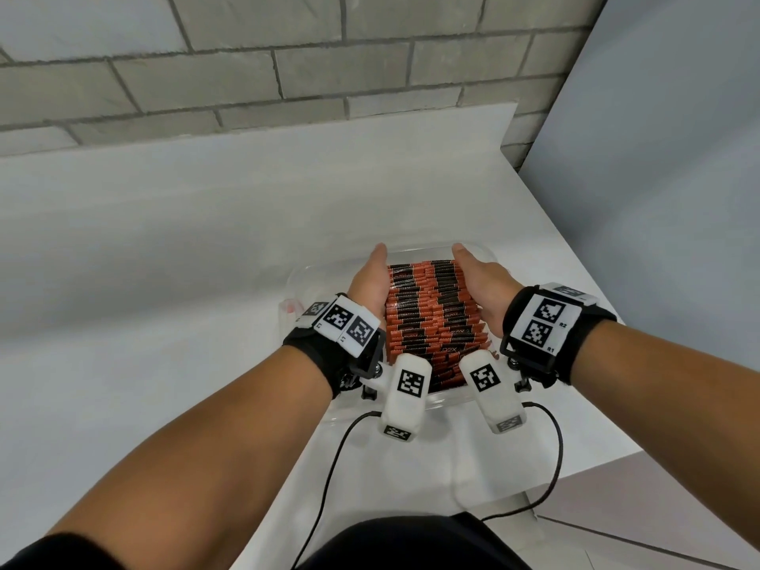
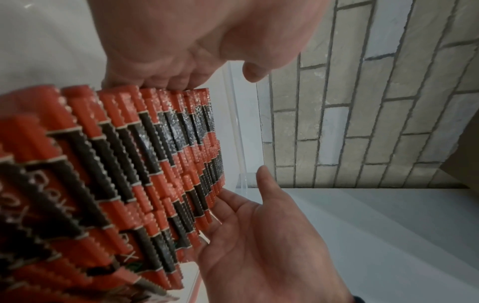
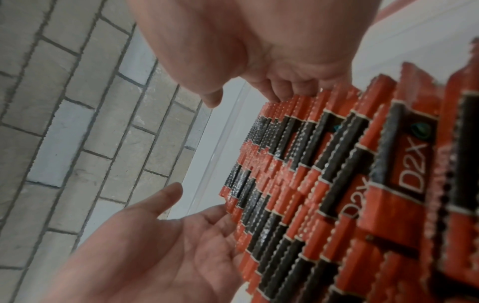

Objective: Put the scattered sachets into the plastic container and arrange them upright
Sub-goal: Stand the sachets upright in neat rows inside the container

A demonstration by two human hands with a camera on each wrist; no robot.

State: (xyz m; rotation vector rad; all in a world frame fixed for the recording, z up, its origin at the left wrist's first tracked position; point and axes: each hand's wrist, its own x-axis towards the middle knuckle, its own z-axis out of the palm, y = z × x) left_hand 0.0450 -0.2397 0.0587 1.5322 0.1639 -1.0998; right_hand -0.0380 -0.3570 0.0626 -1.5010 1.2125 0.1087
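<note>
Both forearms reach over the white counter (image 1: 164, 240), where the sachets (image 1: 432, 318) are packed upright inside the plastic container (image 1: 477, 250). The block is pressed between the left hand (image 1: 368, 281) and right hand (image 1: 483, 288), fingers straight, nothing grasped. Even pressure should be applied so the rows are squared without being tipped.

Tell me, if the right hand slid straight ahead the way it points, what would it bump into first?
Most likely the far wall of the plastic container: the right hand, lying along the sachets, points at it, thumb tip nearly there. Depth is unclear.
</note>
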